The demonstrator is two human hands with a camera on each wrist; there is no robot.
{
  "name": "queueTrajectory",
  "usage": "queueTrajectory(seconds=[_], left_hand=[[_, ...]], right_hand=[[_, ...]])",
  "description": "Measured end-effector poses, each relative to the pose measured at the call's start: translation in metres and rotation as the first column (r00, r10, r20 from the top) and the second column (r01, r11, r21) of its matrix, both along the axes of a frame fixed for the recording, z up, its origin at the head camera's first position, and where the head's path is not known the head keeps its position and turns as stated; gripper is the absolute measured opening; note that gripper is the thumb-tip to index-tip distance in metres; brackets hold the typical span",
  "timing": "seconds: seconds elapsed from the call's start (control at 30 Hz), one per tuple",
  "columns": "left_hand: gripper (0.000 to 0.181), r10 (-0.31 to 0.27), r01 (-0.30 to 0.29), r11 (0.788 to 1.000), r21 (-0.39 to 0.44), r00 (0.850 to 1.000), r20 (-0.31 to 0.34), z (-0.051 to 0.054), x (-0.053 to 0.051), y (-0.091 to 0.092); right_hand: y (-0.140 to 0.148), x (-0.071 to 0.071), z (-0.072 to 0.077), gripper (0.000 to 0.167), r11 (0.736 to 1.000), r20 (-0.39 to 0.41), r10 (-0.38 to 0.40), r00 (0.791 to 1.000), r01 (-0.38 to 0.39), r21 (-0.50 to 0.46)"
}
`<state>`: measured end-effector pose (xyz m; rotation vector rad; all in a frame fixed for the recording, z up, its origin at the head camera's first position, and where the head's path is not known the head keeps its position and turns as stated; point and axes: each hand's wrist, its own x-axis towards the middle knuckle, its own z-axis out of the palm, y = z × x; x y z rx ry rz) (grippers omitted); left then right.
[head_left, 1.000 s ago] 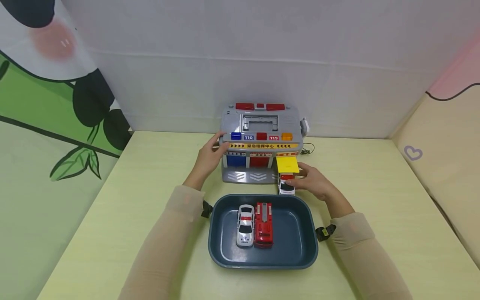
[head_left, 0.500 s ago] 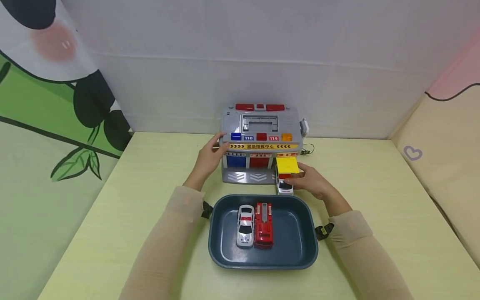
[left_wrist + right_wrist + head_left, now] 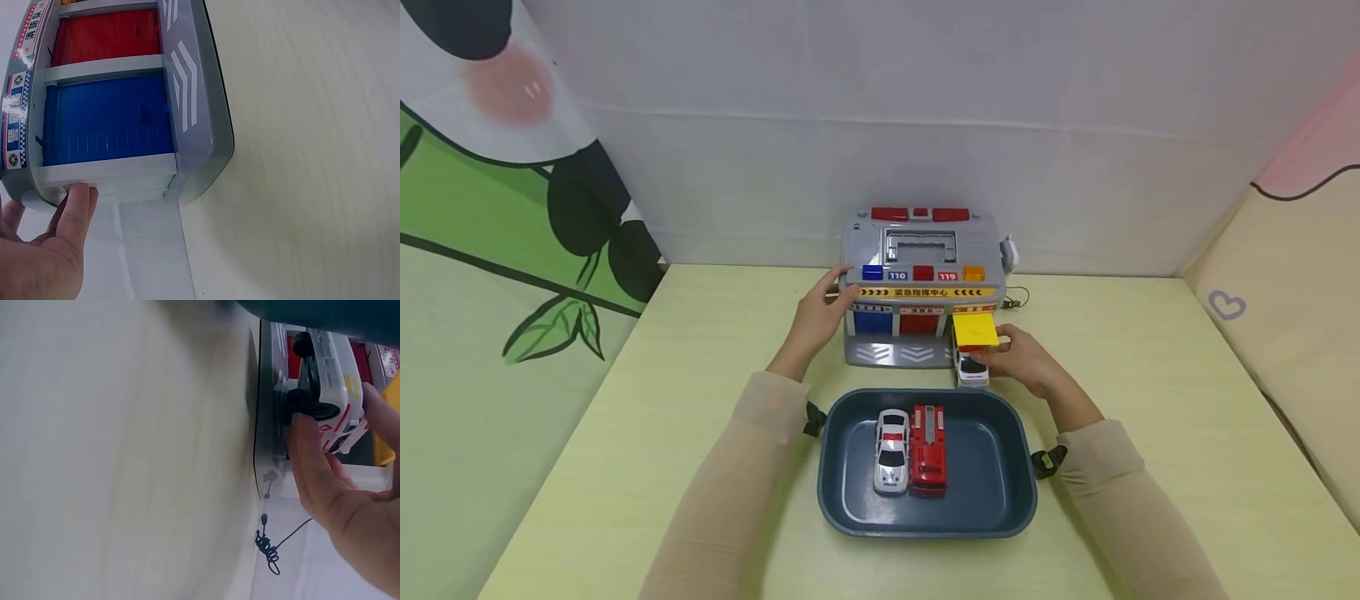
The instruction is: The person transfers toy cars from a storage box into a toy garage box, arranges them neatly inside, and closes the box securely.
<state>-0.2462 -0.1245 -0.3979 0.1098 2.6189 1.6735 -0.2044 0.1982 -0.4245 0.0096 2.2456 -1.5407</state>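
Head view showed me the right grip (image 3: 1018,360) clamped on the white toy car (image 3: 972,372), which sat just left of its fingertips; the car's nose pointed my way and its far end lay beneath the raised yellow flap (image 3: 975,330); the right wrist view put the fingers low by a black wheel (image 3: 320,411), thumb over the upper body, though I could not tell whether every wheel touched the ramp (image 3: 895,357); well to the left, the left grip (image 3: 820,317) had its fingers apart and nearly straight, resting against the side of the grey toy station (image 3: 921,292).

I judged the flap the chief risk; a car raised too high could catch it and knock it askew; if the left grip eased off, a hard push could slide the station across the counter (image 3: 1150,375); the dark tray (image 3: 981,471) stood close to the car's nose, nearer me than the right grip, so a slip my way could bump its rim.

Most surfaces looked like glossy moulded plastic; left of the right grip, the blue shutter (image 3: 109,119) and red shutter (image 3: 106,37) were ribbed; the round-cornered tray held a silver-white police car (image 3: 891,454) beside a boxy red fire truck (image 3: 928,454); the counter showed a faint streaked grain.
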Motion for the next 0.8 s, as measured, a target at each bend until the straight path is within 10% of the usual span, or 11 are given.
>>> queueTrajectory(seconds=[0.8], left_hand=[[0.053,0.01,-0.01,1.0,-0.013,1.0,-0.005,0.0015,0.0008,0.001]], right_hand=[[-0.0017,0.0003,0.002,0.065,0.999,0.057,-0.006,0.998,0.008,-0.041]])
